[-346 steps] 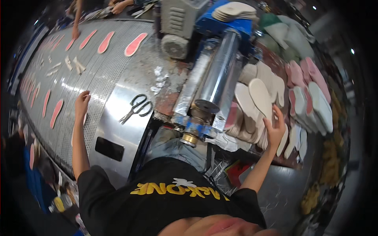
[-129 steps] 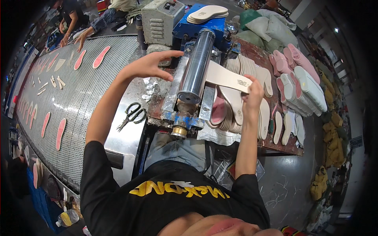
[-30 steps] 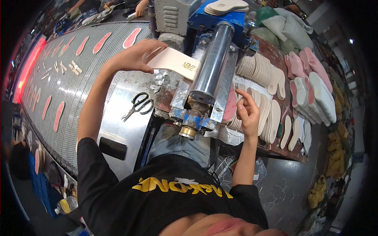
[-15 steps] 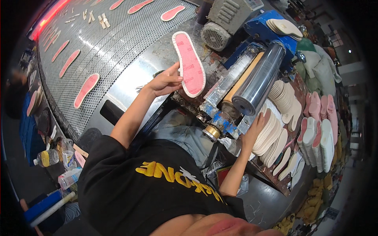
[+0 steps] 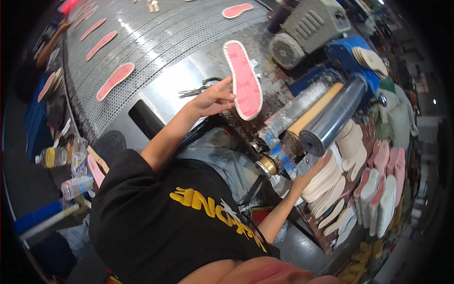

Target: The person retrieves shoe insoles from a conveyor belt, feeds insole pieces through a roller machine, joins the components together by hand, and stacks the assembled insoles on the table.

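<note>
A pink insole point(image 5: 246, 85) with a pale, notched rim stands upright in my left hand point(image 5: 215, 99), pinched near its lower end between thumb and fingers. My right hand point(image 5: 309, 171) reaches past the near end of a roller machine, which hides part of it. Its fingers look stretched out and touch the edge of a stack of off-white insoles point(image 5: 325, 189). The machine's shiny metal roller point(image 5: 333, 120) lies between my two hands, beside a tan roller point(image 5: 314, 110).
Pink insoles point(image 5: 116, 81) lie spread on a mesh conveyor point(image 5: 165, 40) at left. Black-handled scissors point(image 5: 198, 89) rest on its metal edge. A grey motor point(image 5: 288, 51) sits behind. Pink and white insole bundles point(image 5: 376, 201) stand at right; bottles point(image 5: 76, 187) at left. Another person's arm point(image 5: 49, 45) shows far left.
The view has shifted, so most things sit further right or lower. My left hand keeps holding the pink insole; my right hand stays by the stack. Another person's arm has appeared far left.
</note>
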Tool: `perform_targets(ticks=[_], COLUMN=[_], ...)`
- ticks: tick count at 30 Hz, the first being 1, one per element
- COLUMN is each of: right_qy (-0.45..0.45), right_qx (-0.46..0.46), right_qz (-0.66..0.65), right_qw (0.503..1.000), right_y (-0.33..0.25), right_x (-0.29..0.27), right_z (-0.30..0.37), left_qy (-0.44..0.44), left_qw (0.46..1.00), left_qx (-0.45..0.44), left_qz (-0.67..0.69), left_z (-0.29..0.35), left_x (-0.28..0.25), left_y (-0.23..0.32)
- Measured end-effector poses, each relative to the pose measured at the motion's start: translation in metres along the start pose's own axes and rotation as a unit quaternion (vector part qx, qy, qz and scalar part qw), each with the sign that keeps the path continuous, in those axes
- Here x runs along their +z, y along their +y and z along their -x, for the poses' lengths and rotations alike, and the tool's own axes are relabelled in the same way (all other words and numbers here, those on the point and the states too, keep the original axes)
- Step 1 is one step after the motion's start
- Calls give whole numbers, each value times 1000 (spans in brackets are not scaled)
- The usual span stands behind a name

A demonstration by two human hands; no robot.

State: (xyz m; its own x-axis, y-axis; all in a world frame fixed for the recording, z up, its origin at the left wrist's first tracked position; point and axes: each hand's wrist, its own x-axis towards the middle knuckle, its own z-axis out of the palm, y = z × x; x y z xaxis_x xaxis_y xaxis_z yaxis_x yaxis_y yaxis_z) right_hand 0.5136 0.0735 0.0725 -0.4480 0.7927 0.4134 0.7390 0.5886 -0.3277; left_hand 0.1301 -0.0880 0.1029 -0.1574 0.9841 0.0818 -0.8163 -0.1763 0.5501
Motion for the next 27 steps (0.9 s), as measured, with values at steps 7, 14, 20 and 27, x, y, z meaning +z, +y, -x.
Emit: perform_targets(ticks=[7, 14, 20, 27], right_qy=[31, 41, 40, 49], right_qx=[57, 43, 100, 115], right_qz=[-58, -47, -138, -151], right_qw=[996, 997, 985, 981], right_y=[-7, 7, -41, -14], right_x=[4, 11, -8, 5], right_z=[3, 4, -10, -3], left_qy=[59, 130, 100, 89], left_qw=[998, 989, 988, 989], left_qx=[21, 58, 70, 72], left_qz=[23, 48, 96, 92], left_z=[11, 19, 24, 22], left_x=[-18, -68, -81, -84], left_y=[-2, -10, -17, -17])
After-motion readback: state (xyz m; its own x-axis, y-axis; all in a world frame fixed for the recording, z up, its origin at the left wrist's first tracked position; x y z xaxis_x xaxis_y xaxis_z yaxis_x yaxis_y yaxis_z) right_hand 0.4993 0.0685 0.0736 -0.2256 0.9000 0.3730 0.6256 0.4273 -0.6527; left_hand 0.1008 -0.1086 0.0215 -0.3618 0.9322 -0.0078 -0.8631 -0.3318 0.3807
